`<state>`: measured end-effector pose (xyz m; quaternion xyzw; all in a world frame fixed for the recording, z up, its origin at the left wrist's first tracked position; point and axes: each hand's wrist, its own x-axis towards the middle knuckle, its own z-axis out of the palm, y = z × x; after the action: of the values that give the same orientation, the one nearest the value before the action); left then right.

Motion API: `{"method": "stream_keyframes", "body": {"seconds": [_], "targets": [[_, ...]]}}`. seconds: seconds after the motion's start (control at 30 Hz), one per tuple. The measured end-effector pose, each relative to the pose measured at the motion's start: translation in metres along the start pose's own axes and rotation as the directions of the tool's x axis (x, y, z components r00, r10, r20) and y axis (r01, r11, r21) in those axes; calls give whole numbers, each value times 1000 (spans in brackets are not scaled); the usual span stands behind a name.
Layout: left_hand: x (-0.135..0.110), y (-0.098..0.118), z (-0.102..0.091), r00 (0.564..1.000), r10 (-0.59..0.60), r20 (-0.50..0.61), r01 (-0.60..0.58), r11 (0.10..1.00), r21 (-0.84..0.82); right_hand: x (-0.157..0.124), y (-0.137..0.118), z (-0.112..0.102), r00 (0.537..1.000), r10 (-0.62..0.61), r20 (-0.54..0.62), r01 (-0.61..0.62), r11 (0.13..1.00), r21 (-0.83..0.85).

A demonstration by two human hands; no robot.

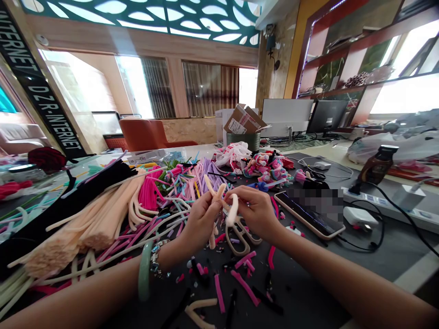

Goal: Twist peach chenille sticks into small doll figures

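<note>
My left hand (203,214) pinches several cream pipe cleaners (219,189) whose ends stick up above the thumb and hang below the palm. Close beside it, my right hand (255,208) has its fingers closed on a bent, thick cream pipe cleaner (232,210) of the same bunch. Just under the hands lie scissors (239,241) with beige handles, their blades hidden. On the dark table below, cut pink pipe cleaner pieces (245,287) and black scraps are scattered, with one bent cream piece (200,310) near the front edge.
At left lie thick bundles of cream pipe cleaners (106,219) and black ones (85,196). Pink and purple stems (209,171) pile up behind the hands. On the right are a phone (308,214), a charger (360,218), cables, a power strip (384,203) and a dark bottle (377,169).
</note>
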<state>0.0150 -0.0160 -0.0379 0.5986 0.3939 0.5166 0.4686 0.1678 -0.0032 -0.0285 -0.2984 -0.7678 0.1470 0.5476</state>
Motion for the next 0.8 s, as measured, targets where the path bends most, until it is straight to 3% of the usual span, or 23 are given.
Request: {"method": "stream_keyframes", "body": {"seconds": [0.17,0.37,0.8], "targets": [[-1,-4,1,998,-57,-14,54,987,-150,0,0,0,998,-42,38,42,999,14],[-1,-3,0,999,-29,33,36,973,-229,0,1,0,998,-64,29,64,998,4],[-1,1,1,992,97,-77,-93,994,49,1,1,-7,977,-193,87,202,973,-109]]}}
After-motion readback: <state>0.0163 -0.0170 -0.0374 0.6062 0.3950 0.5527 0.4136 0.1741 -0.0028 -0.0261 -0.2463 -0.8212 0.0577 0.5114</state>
